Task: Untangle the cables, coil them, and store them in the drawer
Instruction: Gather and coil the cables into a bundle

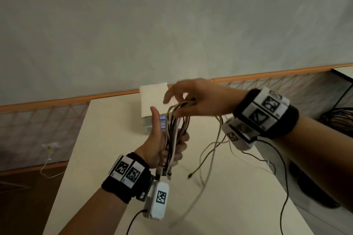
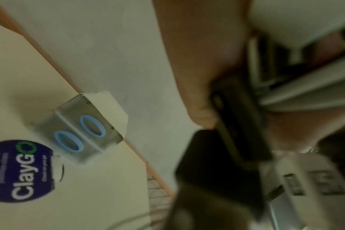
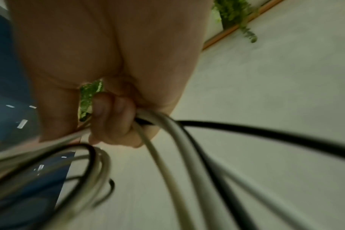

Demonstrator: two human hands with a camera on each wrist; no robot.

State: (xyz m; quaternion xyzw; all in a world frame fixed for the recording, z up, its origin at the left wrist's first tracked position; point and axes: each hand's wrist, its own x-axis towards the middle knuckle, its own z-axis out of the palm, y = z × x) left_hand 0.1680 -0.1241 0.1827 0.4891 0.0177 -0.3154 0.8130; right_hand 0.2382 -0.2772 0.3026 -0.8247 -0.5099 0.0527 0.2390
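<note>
A bundle of white and black cables (image 1: 174, 129) is held up above the table. My left hand (image 1: 168, 147) grips its lower part, thumb pointing up, with plugs sticking out below the palm. My right hand (image 1: 191, 99) pinches the bundle's top, its forefinger stretched out; in the right wrist view curled fingers (image 3: 112, 118) clamp the cables (image 3: 167, 132). Loose ends (image 1: 208, 158) trail down to the tabletop. A small white drawer unit (image 1: 152, 101) stands behind the hands; the left wrist view shows its two clear drawer fronts with blue ring handles (image 2: 81, 133). Blurred plugs (image 2: 246, 124) fill that view's right side.
The cream table (image 1: 114, 149) reaches back to a wall with an orange rail (image 1: 47, 103). A round dark ClayGo sticker (image 2: 22, 171) lies on the table near the drawers. Black cables (image 1: 340, 118) hang off the right edge. A white charger (image 1: 50, 147) is plugged in low at the left.
</note>
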